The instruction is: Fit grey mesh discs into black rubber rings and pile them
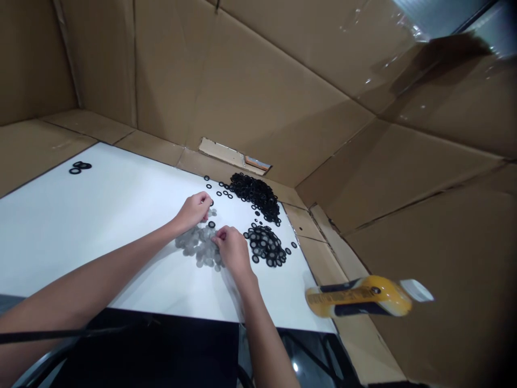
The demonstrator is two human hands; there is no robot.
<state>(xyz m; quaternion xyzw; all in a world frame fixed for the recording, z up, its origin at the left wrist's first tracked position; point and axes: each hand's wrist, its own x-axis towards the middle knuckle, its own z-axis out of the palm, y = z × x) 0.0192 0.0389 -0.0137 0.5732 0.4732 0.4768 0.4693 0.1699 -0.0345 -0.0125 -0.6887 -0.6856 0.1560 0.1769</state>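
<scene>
Near the centre of the frame, the left hand (193, 211) curls its fingers together at the upper edge of a loose pile of flat grey washers (197, 245). The right hand (232, 250) brings its fingers together at the pile's right side; whether they clamp a washer cannot be told. Small black rubber rings (264, 245) lie heaped just right, on the white desk (100, 215).

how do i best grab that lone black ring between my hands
Pinch the black ring by its rim from above, likely with the right hand from its right: it lies flat on the white board, gray discs crowd below it
</scene>
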